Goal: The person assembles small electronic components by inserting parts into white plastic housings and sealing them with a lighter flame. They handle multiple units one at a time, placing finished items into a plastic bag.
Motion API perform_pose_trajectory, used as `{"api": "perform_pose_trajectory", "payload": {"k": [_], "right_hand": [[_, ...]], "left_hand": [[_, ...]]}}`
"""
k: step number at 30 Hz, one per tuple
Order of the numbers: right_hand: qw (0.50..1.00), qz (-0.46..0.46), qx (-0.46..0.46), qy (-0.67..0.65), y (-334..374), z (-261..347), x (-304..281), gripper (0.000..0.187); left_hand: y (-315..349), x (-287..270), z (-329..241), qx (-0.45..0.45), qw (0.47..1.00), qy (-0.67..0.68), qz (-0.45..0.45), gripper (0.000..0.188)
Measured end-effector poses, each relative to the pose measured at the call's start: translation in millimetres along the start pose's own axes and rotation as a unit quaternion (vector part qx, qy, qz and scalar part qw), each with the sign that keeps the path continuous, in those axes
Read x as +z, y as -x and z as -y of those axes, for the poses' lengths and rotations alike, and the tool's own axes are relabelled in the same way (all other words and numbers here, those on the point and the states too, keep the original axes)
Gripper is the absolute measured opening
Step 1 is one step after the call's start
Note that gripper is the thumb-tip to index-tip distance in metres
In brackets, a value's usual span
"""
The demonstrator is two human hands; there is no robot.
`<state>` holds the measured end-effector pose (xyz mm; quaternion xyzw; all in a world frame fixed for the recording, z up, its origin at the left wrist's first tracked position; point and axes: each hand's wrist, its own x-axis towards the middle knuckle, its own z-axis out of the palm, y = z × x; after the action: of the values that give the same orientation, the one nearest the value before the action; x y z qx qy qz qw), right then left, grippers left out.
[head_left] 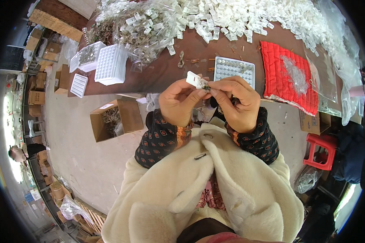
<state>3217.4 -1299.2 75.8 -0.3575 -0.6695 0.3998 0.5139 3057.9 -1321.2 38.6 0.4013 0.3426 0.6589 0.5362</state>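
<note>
My left hand (177, 102) and my right hand (240, 103) meet just off the near edge of the table, fingertips closed. A small white plastic card tag (193, 78) with a slot sticks up from my left fingers. Between both sets of fingertips is a small dark metallic-looking piece (206, 87), mostly covered, its kind unclear. Right behind my right hand lies a white tray (254, 75) holding rows of small round pieces. To its right, a red quilted pad (273, 60) bears a heap of small clear plastic bits (295, 76).
Many white card tags (239, 20) heap along the table's far side. At left are a clear bag (140, 50) of brownish pieces and stacked white trays (110, 65). An open cardboard box (130, 118) sits on the floor at left; a red stool (320, 152) stands at right.
</note>
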Motion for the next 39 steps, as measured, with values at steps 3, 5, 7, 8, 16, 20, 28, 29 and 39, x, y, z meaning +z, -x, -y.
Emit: {"api": "perform_pose_trajectory", "payload": {"k": [3,5,7,8,16,20,28,29,39], "right_hand": [[0.999,0.013,-0.022,0.028,-2.2,0.6,-1.1,0.023],[0.999,0.032,-0.022,0.032,-3.0,0.9,-3.5,0.023],[0.998,0.049,0.017,-0.021,-3.5,1.0,-4.4,0.024],[0.996,0.055,0.036,-0.052,-3.8,1.0,-4.2,0.024],[0.999,0.027,-0.006,-0.031,-2.6,3.7,9.5,0.024],[0.984,0.059,0.087,-0.143,-3.8,5.3,3.1,0.023],[1.000,0.026,-0.015,-0.007,-2.1,5.2,11.9,0.023],[1.000,0.024,-0.004,-0.015,-2.1,5.5,12.1,0.023],[0.969,0.008,0.161,-0.189,-3.3,10.8,15.3,0.019]], "left_hand": [[0.8,-5.9,-1.1,0.036,0.998,-0.052,0.020,0.027],[1.1,-9.4,-0.9,0.053,0.997,-0.056,0.028,0.025],[1.0,-11.1,-0.2,0.073,0.996,-0.031,0.034,0.025],[1.3,-10.9,0.6,0.088,0.995,-0.018,0.044,0.025],[2.9,-1.0,7.2,0.118,0.992,0.032,-0.023,0.023],[-1.0,-10.2,3.6,0.107,0.992,0.052,0.037,0.023],[1.4,-3.0,7.7,0.170,0.985,-0.005,0.001,0.023],[1.9,-1.2,8.3,0.167,0.986,-0.002,-0.009,0.023],[5.5,8.1,15.8,0.204,0.977,-0.053,-0.039,0.026]]}}
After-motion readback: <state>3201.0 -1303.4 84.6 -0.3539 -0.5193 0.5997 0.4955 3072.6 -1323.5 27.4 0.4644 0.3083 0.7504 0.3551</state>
